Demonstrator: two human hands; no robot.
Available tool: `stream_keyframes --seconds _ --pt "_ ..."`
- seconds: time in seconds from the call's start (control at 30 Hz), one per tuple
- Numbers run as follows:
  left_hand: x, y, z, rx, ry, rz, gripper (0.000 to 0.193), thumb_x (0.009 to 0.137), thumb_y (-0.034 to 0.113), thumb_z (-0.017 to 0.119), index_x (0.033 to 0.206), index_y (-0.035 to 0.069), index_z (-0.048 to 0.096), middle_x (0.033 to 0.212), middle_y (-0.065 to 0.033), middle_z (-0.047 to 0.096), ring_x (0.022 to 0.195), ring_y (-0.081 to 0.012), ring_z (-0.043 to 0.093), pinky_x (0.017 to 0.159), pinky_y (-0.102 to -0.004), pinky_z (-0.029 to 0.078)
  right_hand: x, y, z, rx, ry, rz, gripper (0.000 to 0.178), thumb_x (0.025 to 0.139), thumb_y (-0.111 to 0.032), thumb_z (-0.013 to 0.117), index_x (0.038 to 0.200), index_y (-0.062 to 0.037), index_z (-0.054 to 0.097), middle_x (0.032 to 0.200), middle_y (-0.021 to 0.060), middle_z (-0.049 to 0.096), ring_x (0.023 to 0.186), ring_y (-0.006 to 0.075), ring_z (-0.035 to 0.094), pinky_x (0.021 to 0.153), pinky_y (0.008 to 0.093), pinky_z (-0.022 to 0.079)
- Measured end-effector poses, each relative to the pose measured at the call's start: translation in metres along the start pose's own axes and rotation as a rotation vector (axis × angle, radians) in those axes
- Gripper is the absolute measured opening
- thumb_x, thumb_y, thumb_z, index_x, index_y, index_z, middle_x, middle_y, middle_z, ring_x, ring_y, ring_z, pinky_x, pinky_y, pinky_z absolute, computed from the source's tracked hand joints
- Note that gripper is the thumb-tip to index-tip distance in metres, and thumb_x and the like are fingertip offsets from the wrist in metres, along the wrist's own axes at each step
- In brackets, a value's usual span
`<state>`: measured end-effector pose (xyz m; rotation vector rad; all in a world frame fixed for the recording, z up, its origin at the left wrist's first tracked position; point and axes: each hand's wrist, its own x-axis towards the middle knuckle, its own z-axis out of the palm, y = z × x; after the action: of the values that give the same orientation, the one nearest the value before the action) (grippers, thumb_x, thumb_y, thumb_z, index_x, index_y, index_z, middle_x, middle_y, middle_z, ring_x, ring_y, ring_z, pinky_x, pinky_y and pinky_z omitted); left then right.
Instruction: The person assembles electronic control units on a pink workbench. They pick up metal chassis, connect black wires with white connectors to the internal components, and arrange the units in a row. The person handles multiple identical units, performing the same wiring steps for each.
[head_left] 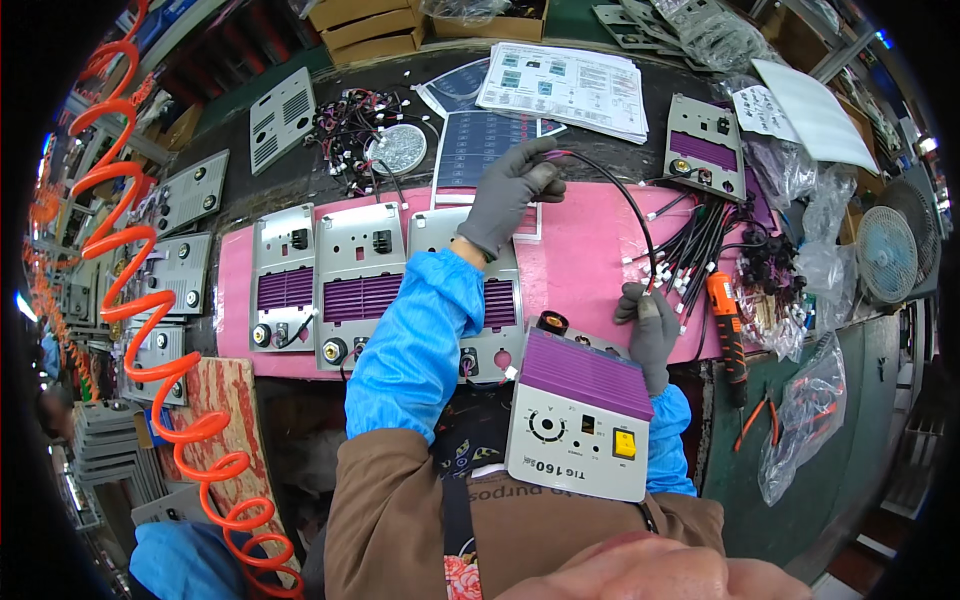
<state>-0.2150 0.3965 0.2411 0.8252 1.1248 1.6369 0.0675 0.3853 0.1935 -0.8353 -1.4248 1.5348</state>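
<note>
A thin black cable (636, 208) arches between my gloved hands. My left hand (512, 192) pinches one end, where a bit of purple-red wire shows. The fingers of my right hand (650, 332) close round the other end, near a white tip. A grey and purple front panel (588, 380) with a yellow rocker switch (624, 444) and a dial leans tilted against my body, in front of my right forearm. Beyond my left sleeve, several similar grey panels (360, 262) with purple slats lie on the pink mat (585, 250); the sleeve partly covers one.
A bundle of black cables (702, 245) with white connectors lies right, beside an orange-handled screwdriver (728, 320) and red pliers (757, 424). Printed sheets (565, 90), tangled wires (350, 135) and another panel (703, 148) lie at the back. An orange coiled hose (150, 300) hangs left.
</note>
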Motion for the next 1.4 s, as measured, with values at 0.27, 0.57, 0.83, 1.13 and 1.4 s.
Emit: stream_keyframes --seconds 0.27,0.57,0.83,1.13,1.4 --pt "0.001 -0.0023 -0.0013 -0.03 -0.02 -0.001 0.043 0.098 0.014 0.056 0.138 -0.001 0.046 0.119 -0.0148 0.063 0.087 -0.016 0.066 0.08 -0.0317 0.059 0.0003 -0.0002 0.0008 -0.011 0.005 0.008 0.035 0.098 -0.019 0.046 0.109 0.0103 0.061 0.08 0.0098 0.06 0.071 0.0149 0.057 0.066 0.0285 0.048" --pt "0.0008 -0.0011 -0.001 -0.008 -0.019 -0.01 0.045 0.099 0.017 0.055 0.139 -0.001 0.044 0.119 -0.0151 0.063 0.088 -0.0169 0.067 0.079 -0.0318 0.059 0.0002 -0.0019 0.0024 -0.024 0.012 0.013 0.035 0.098 -0.019 0.045 0.108 0.0102 0.061 0.08 0.01 0.06 0.071 0.0146 0.057 0.065 0.0286 0.048" --pt "0.001 -0.0019 -0.0026 0.002 -0.031 -0.003 0.048 0.099 0.02 0.056 0.14 -0.001 0.043 0.119 -0.0155 0.063 0.087 -0.0176 0.067 0.079 -0.0322 0.059 0.0008 -0.0017 0.0014 -0.026 0.004 0.012 0.035 0.097 -0.019 0.045 0.108 0.0104 0.061 0.081 0.0101 0.061 0.071 0.0145 0.057 0.066 0.0286 0.048" --pt "0.0013 -0.0016 -0.0022 0.004 -0.027 -0.01 0.05 0.099 0.022 0.057 0.14 -0.001 0.043 0.119 -0.0157 0.063 0.087 -0.0174 0.067 0.079 -0.0318 0.059 0.0001 -0.0017 0.002 -0.025 0.014 0.016 0.034 0.098 -0.018 0.045 0.108 0.0097 0.061 0.081 0.0099 0.061 0.072 0.0144 0.057 0.066 0.0283 0.048" --pt "0.0003 -0.001 -0.0019 -0.003 -0.023 -0.008 0.049 0.099 0.022 0.057 0.139 -0.002 0.043 0.119 -0.0168 0.063 0.087 -0.0179 0.067 0.08 -0.0316 0.058 0.0006 -0.0015 0.0019 -0.019 0.007 0.004 0.034 0.098 -0.018 0.045 0.108 0.0099 0.061 0.081 0.0099 0.061 0.071 0.0144 0.057 0.066 0.0283 0.048"
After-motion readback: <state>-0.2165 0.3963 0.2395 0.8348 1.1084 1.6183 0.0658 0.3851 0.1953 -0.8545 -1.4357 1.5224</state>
